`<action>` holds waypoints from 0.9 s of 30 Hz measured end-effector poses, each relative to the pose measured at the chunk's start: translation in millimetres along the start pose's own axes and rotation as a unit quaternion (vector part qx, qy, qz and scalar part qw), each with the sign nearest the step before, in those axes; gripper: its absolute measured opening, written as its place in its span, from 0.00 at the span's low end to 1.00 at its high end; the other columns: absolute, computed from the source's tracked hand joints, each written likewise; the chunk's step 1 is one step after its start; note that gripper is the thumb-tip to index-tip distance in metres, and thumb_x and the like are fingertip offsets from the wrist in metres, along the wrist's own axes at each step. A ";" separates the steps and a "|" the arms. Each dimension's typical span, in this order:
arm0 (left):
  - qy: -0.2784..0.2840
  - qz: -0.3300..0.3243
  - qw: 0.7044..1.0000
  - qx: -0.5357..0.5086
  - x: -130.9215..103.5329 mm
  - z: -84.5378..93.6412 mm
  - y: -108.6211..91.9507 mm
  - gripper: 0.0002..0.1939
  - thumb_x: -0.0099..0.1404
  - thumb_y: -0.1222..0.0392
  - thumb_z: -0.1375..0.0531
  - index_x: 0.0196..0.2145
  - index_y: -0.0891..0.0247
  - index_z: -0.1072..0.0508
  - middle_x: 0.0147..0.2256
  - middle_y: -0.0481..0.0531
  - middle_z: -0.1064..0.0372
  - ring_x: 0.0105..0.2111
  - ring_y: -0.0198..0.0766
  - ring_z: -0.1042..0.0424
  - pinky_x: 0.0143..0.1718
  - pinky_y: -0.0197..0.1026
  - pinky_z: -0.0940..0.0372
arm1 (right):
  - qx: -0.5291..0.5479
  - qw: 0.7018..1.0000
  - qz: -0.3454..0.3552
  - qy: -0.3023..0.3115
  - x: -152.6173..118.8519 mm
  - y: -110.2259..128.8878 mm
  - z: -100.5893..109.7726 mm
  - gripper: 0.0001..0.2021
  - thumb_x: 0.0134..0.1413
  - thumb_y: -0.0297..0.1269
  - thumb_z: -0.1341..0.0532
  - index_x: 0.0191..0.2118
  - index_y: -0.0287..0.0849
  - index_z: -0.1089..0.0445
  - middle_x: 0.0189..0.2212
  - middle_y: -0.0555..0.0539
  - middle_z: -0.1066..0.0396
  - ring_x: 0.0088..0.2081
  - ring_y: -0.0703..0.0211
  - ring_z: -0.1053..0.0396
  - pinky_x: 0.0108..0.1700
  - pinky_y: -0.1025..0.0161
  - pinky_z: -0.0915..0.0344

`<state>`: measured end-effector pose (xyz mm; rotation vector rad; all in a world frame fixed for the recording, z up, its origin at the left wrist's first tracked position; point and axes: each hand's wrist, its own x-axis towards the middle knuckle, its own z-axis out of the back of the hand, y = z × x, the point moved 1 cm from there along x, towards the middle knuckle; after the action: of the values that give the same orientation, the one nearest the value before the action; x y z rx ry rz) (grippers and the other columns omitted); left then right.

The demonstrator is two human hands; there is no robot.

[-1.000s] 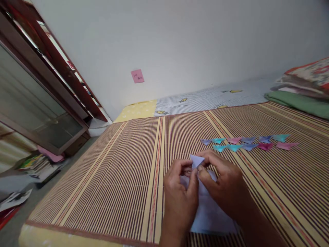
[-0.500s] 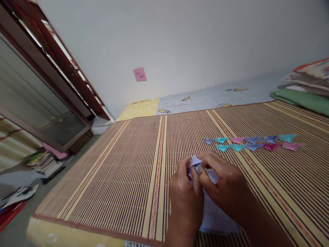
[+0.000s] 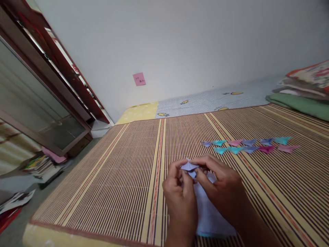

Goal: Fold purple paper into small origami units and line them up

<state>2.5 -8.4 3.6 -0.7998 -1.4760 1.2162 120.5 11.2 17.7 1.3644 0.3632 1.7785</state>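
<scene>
Between my two hands is a small lavender folded paper (image 3: 189, 166), its top flap spread wide into a boat-like shape. My left hand (image 3: 180, 190) pinches its left side with thumb and fingers. The right side is gripped by my right hand (image 3: 221, 181), thumb at the lower edge. Beneath my hands lies a pale lavender stack of paper (image 3: 213, 219) with a teal bottom edge, partly hidden by my right forearm. Past my hands, two rows of folded paper pieces in purple, teal and pink, such as a magenta folded paper (image 3: 266, 149), rest on the mat.
A striped bamboo mat (image 3: 123, 178) covers the bed. Folded green cloth (image 3: 298, 104) and a cushion (image 3: 313, 73) are stacked at the far right. A pink note (image 3: 139, 79) is stuck to the wall. Books (image 3: 38, 164) stand on the left by a glass-panelled door (image 3: 46, 99).
The folded paper has gone from a pointed, upright triangle to a wider, flatter shape with its sides pulled apart. Both hands have shifted slightly left, and the view has tilted a little.
</scene>
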 end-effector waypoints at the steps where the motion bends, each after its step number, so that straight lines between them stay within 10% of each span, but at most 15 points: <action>1: 0.007 0.024 0.999 -0.033 0.4 0.6 0.3 0.08 0.72 0.64 0.44 0.45 0.59 0.25 0.34 0.49 0.23 0.31 0.36 0.23 0.34 0.37 0.28 | 0.007 1.000 0.002 -0.001 0.9 0.1 0.9 0.09 0.61 0.26 0.43 0.39 0.46 0.27 0.34 0.48 0.24 0.36 0.56 0.24 0.37 0.61 0.30; 8: 0.023 0.007 0.999 -0.032 4.1 4.9 0.9 0.10 0.68 0.68 0.42 0.41 0.59 0.21 0.35 0.50 0.22 0.32 0.36 0.23 0.36 0.38 0.28 | 0.051 0.998 -0.031 -0.001 5.6 -5.9 3.2 0.08 0.57 0.26 0.42 0.33 0.45 0.28 0.31 0.48 0.26 0.33 0.57 0.27 0.34 0.61 0.33; 16: 0.012 -0.190 0.973 0.132 5.9 4.4 0.8 0.16 0.64 0.77 0.46 0.37 0.59 0.23 0.35 0.49 0.24 0.38 0.38 0.24 0.41 0.39 0.31 | 0.209 0.956 -0.198 0.060 1.4 -19.4 0.8 0.07 0.62 0.41 0.36 0.40 0.44 0.25 0.32 0.49 0.24 0.34 0.58 0.26 0.35 0.62 0.31; 27: 0.048 0.025 0.996 -0.078 8.8 9.4 -1.7 0.08 0.73 0.58 0.43 0.45 0.62 0.27 0.34 0.50 0.25 0.31 0.36 0.26 0.35 0.38 0.31 | 0.263 0.941 -0.205 0.047 1.4 -26.9 -3.5 0.07 0.62 0.40 0.36 0.37 0.42 0.25 0.27 0.50 0.26 0.29 0.60 0.28 0.33 0.64 0.31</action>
<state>-8.7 -3.4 8.0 -0.9911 -1.4916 1.0928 129.2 29.3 -0.6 1.4235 1.1555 1.4462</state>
